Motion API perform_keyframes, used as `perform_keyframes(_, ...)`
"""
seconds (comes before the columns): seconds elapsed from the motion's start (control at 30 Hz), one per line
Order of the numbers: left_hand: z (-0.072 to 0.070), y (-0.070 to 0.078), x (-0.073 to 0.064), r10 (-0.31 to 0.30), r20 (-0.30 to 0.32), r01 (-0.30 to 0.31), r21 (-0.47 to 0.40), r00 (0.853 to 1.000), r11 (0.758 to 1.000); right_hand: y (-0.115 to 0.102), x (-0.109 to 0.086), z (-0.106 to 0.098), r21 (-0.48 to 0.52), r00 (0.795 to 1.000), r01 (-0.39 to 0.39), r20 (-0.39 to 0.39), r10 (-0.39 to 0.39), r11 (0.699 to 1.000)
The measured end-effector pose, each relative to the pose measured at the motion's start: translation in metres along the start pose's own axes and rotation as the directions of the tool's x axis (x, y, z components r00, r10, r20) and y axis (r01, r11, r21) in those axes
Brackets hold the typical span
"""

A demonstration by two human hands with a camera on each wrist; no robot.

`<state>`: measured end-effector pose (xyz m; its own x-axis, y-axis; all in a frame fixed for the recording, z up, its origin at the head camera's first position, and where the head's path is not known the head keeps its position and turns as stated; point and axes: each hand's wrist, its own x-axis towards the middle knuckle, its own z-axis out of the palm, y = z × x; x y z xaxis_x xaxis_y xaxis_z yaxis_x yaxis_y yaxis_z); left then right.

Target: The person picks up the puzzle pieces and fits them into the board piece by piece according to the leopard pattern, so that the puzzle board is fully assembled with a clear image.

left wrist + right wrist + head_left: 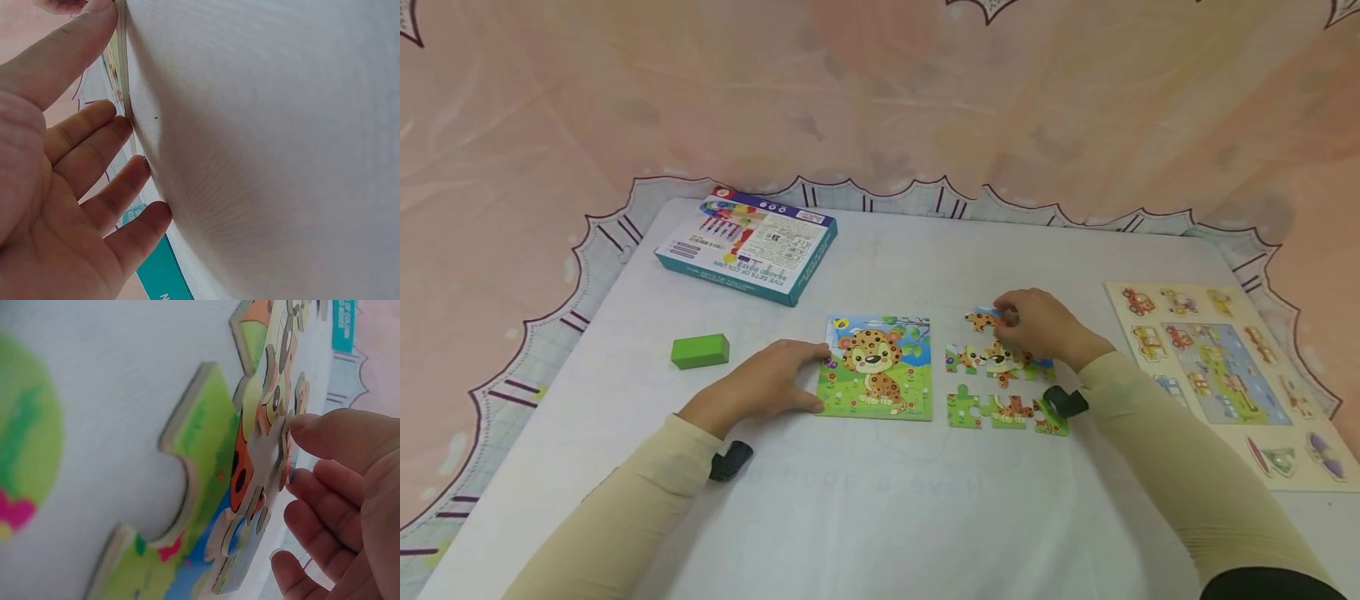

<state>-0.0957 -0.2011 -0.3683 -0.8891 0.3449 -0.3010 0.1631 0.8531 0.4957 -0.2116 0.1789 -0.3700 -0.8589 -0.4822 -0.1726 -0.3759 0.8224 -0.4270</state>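
A square leopard puzzle board [876,371] lies on the white table. Along its left side rests my left hand [771,379], fingers extended, thumb by the lower left corner. Loose puzzle pieces [1002,361] are laid out in rows to the right of the board. Above the rows, my right hand [1041,325] pinches a spotted puzzle piece [981,319] between thumb and fingertips. In the right wrist view, the thumb meets the edge of that puzzle piece [284,453]; green puzzle pieces [206,419] lie nearer the camera.
A flat cardboard box [748,246] lies at the back left. Nearer stands a green block [700,352], left of my left hand. At the right edge is a wooden picture board [1232,387]. A patterned curtain [880,100] hangs behind the table.
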Motion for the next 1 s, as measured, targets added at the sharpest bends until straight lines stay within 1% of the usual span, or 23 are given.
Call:
perform_keyframes(0.17, 0.0, 0.0, 0.0, 0.003, -0.002, -0.003, 0.001, 1.0, 1.0, -0.001, 0.002, 0.0, 0.009, 1.0, -0.01, -0.005, 0.01, 1.0)
perform_keyframes(0.33, 0.0, 0.0, 0.0, -0.004, -0.002, 0.004, 0.004, 1.0, 1.0, -0.004, 0.005, 0.0, -0.006, 1.0, -0.013, -0.009, 0.013, 1.0)
perform_keyframes(0.5, 0.0, 0.0, 0.0, -0.011, 0.002, 0.011, 0.006, 1.0, 1.0, -0.012, 0.008, 0.0, -0.026, 1.0, 0.011, -0.007, -0.011, 1.0)
perform_keyframes(0.77, 0.0, 0.001, -0.001, -0.009, 0.002, 0.009, -0.006, 1.0, 1.0, -0.03, 0.012, 0.0, -0.007, 1.0, 0.018, 0.017, -0.018, 1.0)
perform_keyframes(0.9, 0.0, 0.001, -0.001, -0.01, 0.004, 0.01, 0.0, 1.0, 1.0, -0.037, 0.014, 0.002, 0.0, 0.999, 0.041, 0.02, -0.041, 0.999)
perform_keyframes(1.0, 0.0, 0.001, 0.0, -0.01, 0.005, 0.01, 0.004, 1.0, 1.0, -0.043, 0.016, 0.004, 0.001, 0.997, 0.075, 0.015, -0.075, 0.997)
